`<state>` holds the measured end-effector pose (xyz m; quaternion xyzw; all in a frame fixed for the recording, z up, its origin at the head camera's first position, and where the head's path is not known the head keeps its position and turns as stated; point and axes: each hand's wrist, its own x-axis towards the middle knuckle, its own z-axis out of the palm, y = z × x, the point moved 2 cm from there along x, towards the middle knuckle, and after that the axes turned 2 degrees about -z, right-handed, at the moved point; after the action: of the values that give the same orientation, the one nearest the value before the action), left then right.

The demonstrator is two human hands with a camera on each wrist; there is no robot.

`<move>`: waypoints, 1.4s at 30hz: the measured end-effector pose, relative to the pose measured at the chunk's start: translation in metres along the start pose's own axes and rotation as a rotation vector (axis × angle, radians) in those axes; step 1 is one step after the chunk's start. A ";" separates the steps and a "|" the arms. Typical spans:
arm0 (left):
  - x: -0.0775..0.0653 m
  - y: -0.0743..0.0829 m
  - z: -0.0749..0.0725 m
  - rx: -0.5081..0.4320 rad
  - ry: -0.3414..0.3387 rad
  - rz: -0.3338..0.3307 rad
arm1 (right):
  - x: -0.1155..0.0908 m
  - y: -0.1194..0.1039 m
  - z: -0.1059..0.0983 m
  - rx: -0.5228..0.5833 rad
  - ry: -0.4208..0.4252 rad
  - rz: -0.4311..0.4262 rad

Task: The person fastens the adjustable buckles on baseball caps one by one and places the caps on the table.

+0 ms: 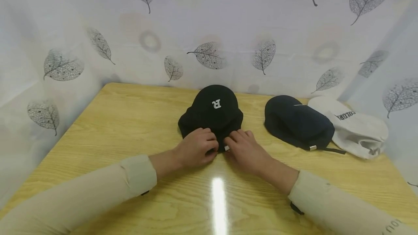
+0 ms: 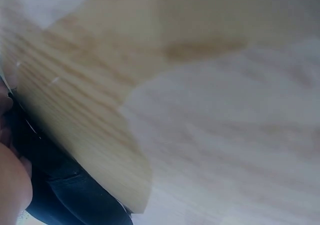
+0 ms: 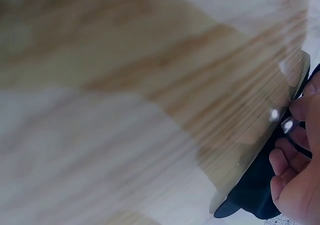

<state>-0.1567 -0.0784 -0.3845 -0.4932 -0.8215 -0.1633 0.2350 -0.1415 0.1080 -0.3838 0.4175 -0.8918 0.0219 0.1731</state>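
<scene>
A black baseball cap (image 1: 212,95) with a white letter R on its front sits at the middle of the table, its crown toward the far edge. My left hand (image 1: 197,148) grips the near edge of the cap with curled fingers. On the other side, my right hand (image 1: 245,151) pinches the near edge beside a small metal buckle (image 1: 226,148) on the strap. The right wrist view shows that buckle (image 3: 287,125) shining next to the fingertips. Only part of the left hand (image 2: 12,180) appears in the left wrist view, against the dark cap fabric (image 2: 70,190).
To the right lies a dark navy cap (image 1: 297,120), its strap trailing onto the wooden table (image 1: 130,119). It partly overlaps a white cap (image 1: 362,126) with dark lettering. A leaf-patterned cloth (image 1: 225,21) hangs behind the table.
</scene>
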 end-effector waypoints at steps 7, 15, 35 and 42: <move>0.000 -0.001 0.002 -0.016 -0.007 0.019 | 0.001 0.000 0.001 0.103 -0.021 0.015; -0.001 -0.002 0.002 -0.008 -0.007 0.025 | 0.002 0.000 0.000 0.129 -0.020 -0.033; 0.000 -0.003 -0.004 -0.020 0.088 0.002 | 0.006 -0.001 -0.004 0.019 0.036 -0.030; -0.001 -0.004 -0.001 -0.029 0.087 -0.030 | 0.006 -0.003 -0.006 0.017 0.052 -0.036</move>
<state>-0.1597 -0.0816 -0.3840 -0.4764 -0.8155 -0.1999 0.2609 -0.1407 0.1030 -0.3763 0.4341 -0.8792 0.0373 0.1928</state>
